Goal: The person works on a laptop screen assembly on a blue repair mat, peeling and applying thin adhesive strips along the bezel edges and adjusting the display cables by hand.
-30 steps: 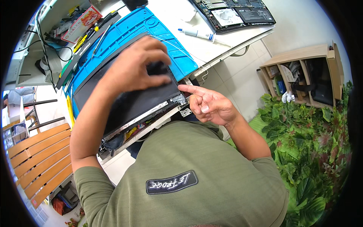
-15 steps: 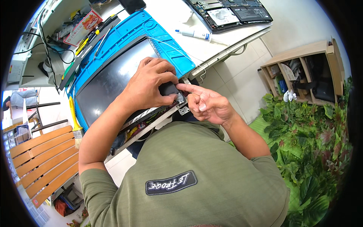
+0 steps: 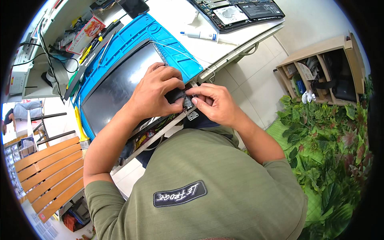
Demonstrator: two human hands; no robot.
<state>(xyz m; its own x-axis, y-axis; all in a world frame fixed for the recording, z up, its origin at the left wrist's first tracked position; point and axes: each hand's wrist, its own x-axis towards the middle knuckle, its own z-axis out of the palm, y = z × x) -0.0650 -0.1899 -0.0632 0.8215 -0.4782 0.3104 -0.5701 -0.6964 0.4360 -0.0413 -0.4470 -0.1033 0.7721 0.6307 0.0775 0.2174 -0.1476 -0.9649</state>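
A dark laptop screen panel lies tilted on a blue silicone work mat. My left hand grips its near right corner, thumb on the near edge and fingers curled over the front. At that corner a metal hinge with small holes sticks out. My right hand is closed in a pinch right beside the hinge; whatever its fingertips hold is too small to make out. A thin white cable runs from the panel's far edge across the mat.
A laptop base, opened up, and a white glue tube lie on the white table. Left of the mat are a yellow-handled brush, tools and a box. A wooden shelf and leafy plants stand right.
My right hand has gone from a pointing index finger to a pinch at the corner by the hinge. My left hand keeps its grip on the screen panel.
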